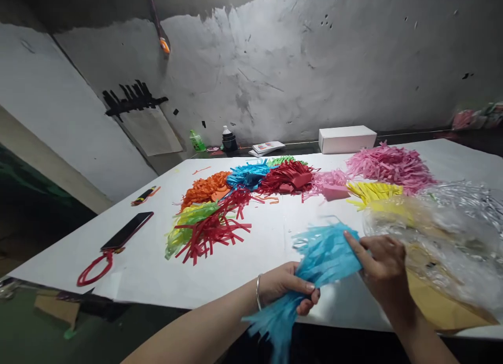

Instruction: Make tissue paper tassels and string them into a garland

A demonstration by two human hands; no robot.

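Note:
A light blue fringed paper strip [318,259] stretches between both hands near the front edge of the white table [149,264]. My left hand [288,288], with a bangle on its wrist, grips the strip's lower end, and loose fringe hangs below it past the table edge. My right hand [383,264] pinches the upper end of the same strip. Just right of my right hand lies a crinkled clear plastic bag [440,243] over brown paper [440,306].
Piles of fringed paper lie across the table: red [212,230], green [188,220], orange [204,188], blue [247,175], dark red [288,176], pink [389,165], yellow [373,192]. A phone [128,230] with a red cord [94,269] lies at the left. A white box [346,139] stands at the back.

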